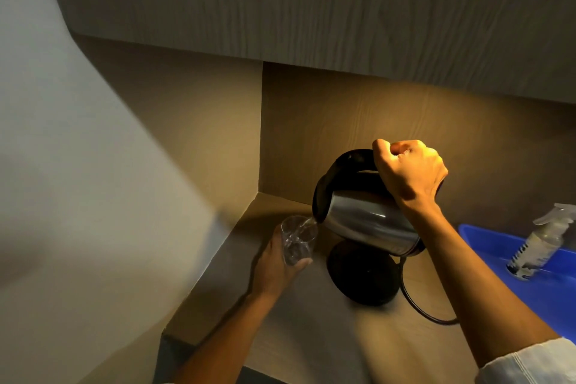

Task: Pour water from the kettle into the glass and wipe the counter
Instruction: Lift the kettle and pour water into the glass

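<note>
A person's right hand [408, 174] grips the black handle of a stainless-steel electric kettle [367, 221], fist closed around it, tilting the spout down toward a clear drinking glass [297, 240]. The left hand [277, 262] wraps around the glass from below and holds it just above the wooden counter [311, 337], its rim close against the spout. A thin stream of water [307, 223] runs into the glass, which appears to be only partly filled, though the level is hard to read through the clear wall.

The pour seems to be under way rather than finished. The kettle is off its round black base [363, 274], which sits on the counter with its cord [420, 309] trailing to the right. The wiping looks not yet begun: no cloth is in view.

Counted in the scene: one kettle, one base, one glass, one blue plastic tub [486, 243] at the right edge, and one spray bottle [542, 240] standing in that tub. A wood-grain cabinet [311, 3] hangs overhead.
</note>
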A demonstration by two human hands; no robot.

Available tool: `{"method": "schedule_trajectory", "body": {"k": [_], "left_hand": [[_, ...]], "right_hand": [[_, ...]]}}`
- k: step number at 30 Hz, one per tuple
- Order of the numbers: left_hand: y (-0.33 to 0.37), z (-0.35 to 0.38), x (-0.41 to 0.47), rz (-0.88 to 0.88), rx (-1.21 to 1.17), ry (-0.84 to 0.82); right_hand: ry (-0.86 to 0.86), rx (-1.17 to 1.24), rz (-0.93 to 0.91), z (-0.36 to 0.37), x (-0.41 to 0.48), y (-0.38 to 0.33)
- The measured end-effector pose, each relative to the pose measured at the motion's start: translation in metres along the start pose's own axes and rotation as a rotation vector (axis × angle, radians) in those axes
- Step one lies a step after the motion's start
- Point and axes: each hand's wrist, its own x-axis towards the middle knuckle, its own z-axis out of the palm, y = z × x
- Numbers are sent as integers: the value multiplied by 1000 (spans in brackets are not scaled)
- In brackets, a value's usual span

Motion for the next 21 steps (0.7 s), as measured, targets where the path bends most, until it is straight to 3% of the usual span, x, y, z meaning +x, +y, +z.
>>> {"method": "schedule_trajectory", "body": {"k": [14,18,21], "left_hand": [[-1,0,1,-25,32,28],[-1,-1,2,-40,18,21],[1,-1,1,-43,19,5]], "right_hand": [[26,-46,-107,0,2,-11],[32,-20,-49,3,-1,1],[33,30,93,2,-6,17]]}}
